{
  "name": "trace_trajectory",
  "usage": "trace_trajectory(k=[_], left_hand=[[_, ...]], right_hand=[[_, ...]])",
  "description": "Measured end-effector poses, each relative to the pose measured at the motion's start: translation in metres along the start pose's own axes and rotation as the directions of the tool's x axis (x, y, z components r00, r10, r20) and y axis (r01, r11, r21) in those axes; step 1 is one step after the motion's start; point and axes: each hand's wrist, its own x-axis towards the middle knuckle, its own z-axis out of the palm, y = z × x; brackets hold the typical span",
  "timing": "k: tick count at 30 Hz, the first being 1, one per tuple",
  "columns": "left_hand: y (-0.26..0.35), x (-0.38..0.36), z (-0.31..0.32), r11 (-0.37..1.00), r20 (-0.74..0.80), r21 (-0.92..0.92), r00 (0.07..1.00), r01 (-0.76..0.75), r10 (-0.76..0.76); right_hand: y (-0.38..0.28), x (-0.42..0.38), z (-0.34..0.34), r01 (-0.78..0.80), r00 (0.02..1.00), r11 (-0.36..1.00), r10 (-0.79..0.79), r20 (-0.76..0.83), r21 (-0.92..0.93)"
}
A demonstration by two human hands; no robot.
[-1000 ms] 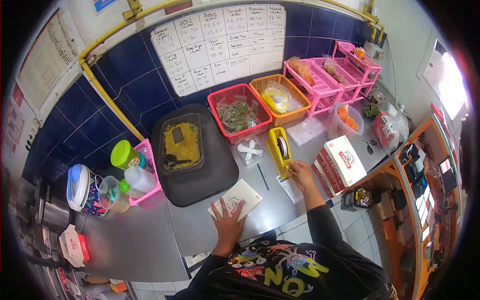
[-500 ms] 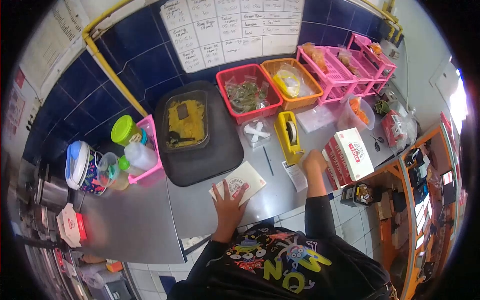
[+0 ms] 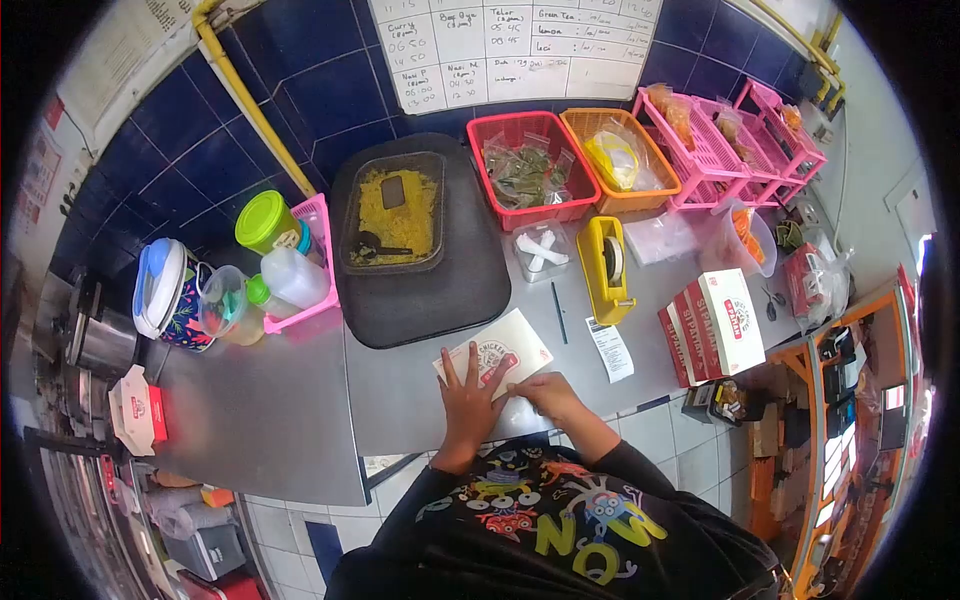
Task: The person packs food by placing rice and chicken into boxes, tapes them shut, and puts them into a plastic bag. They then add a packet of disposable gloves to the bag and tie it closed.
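Note:
A flat-lying white box (image 3: 522,340) with red and grey chicken print is on the metal table near its front edge. My left hand (image 3: 470,400) lies on the box, fingers spread, pressing its top. At the box's lower right edge is my right hand (image 3: 550,394), its fingertips pinched together; whatever is between them, if anything, is too small to make out. A yellow tape dispenser (image 3: 604,272) stands beyond the right hand. Between the dispenser and the stacked boxes (image 3: 712,328) lies a printed receipt (image 3: 610,350), with a dark pencil-like stick (image 3: 559,312) to its left.
Behind the box are a black insulated carrier (image 3: 430,310) bearing a tub of yellow food (image 3: 392,235), a red basket (image 3: 535,213) and an orange basket (image 3: 655,200). A pink rack (image 3: 700,160) stands at the back right. Bottles and tubs sit in a pink basket (image 3: 320,250) at left.
My right hand has moved left, from beside the tape dispenser and stacked boxes to the edge of the white box. My left hand stays on the box. The view has shifted slightly.

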Motion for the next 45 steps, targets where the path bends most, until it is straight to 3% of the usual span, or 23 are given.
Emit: trace_trajectory(k=[2, 4, 5, 7, 8, 10, 11, 13, 14, 16, 18, 19, 20, 22, 24, 26, 28, 30, 31, 34, 37, 39, 45], left_hand=[[-0.005, 0.000, 0.001, 0.999, 0.012, -0.037, 1.000, 0.003, -0.003], [-0.011, -0.002, 0.000, 0.995, 0.069, -0.095, 0.997, -0.028, 0.035], [-0.014, -0.003, 0.000, 0.995, 0.070, -0.099, 0.997, -0.025, 0.032], [-0.017, -0.004, -0.004, 0.984, 0.098, -0.149, 0.988, -0.102, 0.117], [-0.016, -0.004, -0.006, 0.984, 0.098, -0.147, 0.988, -0.101, 0.116], [-0.014, -0.001, -0.014, 0.986, 0.121, -0.147, 0.988, -0.075, 0.094], [-0.014, 0.000, -0.014, 0.987, 0.117, -0.144, 0.989, -0.078, 0.095], [-0.012, 0.000, -0.013, 0.987, 0.143, -0.153, 0.987, -0.053, 0.076], [-0.012, -0.002, -0.012, 0.987, 0.138, -0.152, 0.987, -0.056, 0.077], [-0.012, -0.001, -0.014, 0.992, 0.139, -0.102, 0.986, -0.077, 0.090], [-0.015, -0.004, -0.015, 0.981, 0.129, -0.174, 0.986, -0.085, 0.108], [-0.016, -0.004, -0.015, 0.967, 0.126, -0.243, 0.986, -0.079, 0.113], [-0.014, -0.003, -0.025, 0.977, 0.167, -0.199, 0.979, -0.083, 0.117], [-0.023, -0.008, -0.027, 0.929, 0.075, -0.349, 0.985, -0.123, 0.158], [-0.031, -0.028, -0.022, 0.809, -0.099, -0.588, 0.993, -0.003, -0.068], [-0.034, -0.049, -0.030, 0.789, -0.287, -0.614, 0.927, 0.017, -0.242], [-0.047, -0.071, -0.025, 0.788, -0.421, -0.612, 0.817, 0.065, -0.394], [-0.057, -0.091, -0.020, 0.713, -0.418, -0.694, 0.748, 0.104, -0.516], [-0.062, -0.098, -0.018, 0.628, -0.404, -0.768, 0.668, 0.123, -0.625], [-0.077, -0.113, -0.011, 0.549, -0.349, -0.810, 0.581, 0.208, -0.735], [-0.071, -0.102, -0.012, 0.534, -0.336, -0.806, 0.545, 0.256, -0.768], [-0.064, -0.089, -0.005, 0.513, -0.345, -0.832, 0.529, 0.209, -0.775], [-0.044, -0.077, -0.006, 0.492, -0.355, -0.853, 0.496, 0.175, -0.792]], right_hand=[[0.003, 0.007, 0.001, 0.012, 0.999, 0.998, -0.015, -0.044, -0.067], [0.001, 0.008, -0.002, 0.300, 0.953, 0.938, -0.300, 0.026, -0.175], [-0.001, 0.009, -0.007, 0.296, 0.955, 0.938, -0.296, 0.025, -0.179], [-0.017, 0.005, -0.013, 0.269, 0.959, 0.780, -0.272, 0.081, -0.565], [-0.017, 0.004, -0.013, 0.272, 0.958, 0.780, -0.274, 0.083, -0.564], [-0.017, 0.003, -0.012, 0.185, 0.845, 0.284, -0.535, 0.005, -0.941], [-0.018, 0.003, -0.013, 0.188, 0.842, 0.282, -0.540, 0.006, -0.941], [-0.021, 0.005, -0.018, 0.233, 0.725, 0.044, -0.674, 0.143, -0.971], [-0.021, 0.011, -0.022, 0.233, 0.721, 0.042, -0.678, 0.144, -0.972], [-0.034, 0.025, -0.030, 0.478, 0.423, -0.296, -0.747, 0.513, -0.827], [-0.062, 0.038, -0.020, 0.563, 0.380, -0.428, -0.625, 0.682, -0.706], [-0.067, 0.041, -0.009, 0.539, 0.389, -0.426, -0.639, 0.664, -0.726], [-0.073, 0.047, 0.003, 0.613, 0.412, -0.406, -0.568, 0.713, -0.678], [-0.080, 0.054, 0.013, 0.749, 0.428, -0.330, -0.421, 0.800, -0.574], [-0.079, 0.032, 0.013, 0.706, 0.478, -0.276, -0.494, 0.726, -0.652], [-0.085, 0.007, 0.008, 0.672, 0.514, -0.215, -0.554, 0.655, -0.709], [-0.089, -0.024, -0.010, 0.575, 0.618, 0.019, -0.665, 0.419, -0.818], [-0.120, -0.088, -0.041, 0.496, 0.650, 0.264, -0.745, 0.153, -0.827], [-0.129, -0.112, -0.064, 0.432, 0.628, 0.290, -0.777, 0.054, -0.854], [-0.155, -0.170, -0.131, 0.135, 0.538, 0.387, -0.802, -0.260, -0.912], [-0.160, -0.183, -0.180, -0.331, 0.376, 0.471, -0.729, -0.572, -0.818], [-0.151, -0.161, -0.217, -0.475, 0.410, 0.517, -0.586, -0.699, -0.712], [-0.146, -0.151, -0.229, -0.442, 0.396, 0.595, -0.542, -0.741, -0.671]])
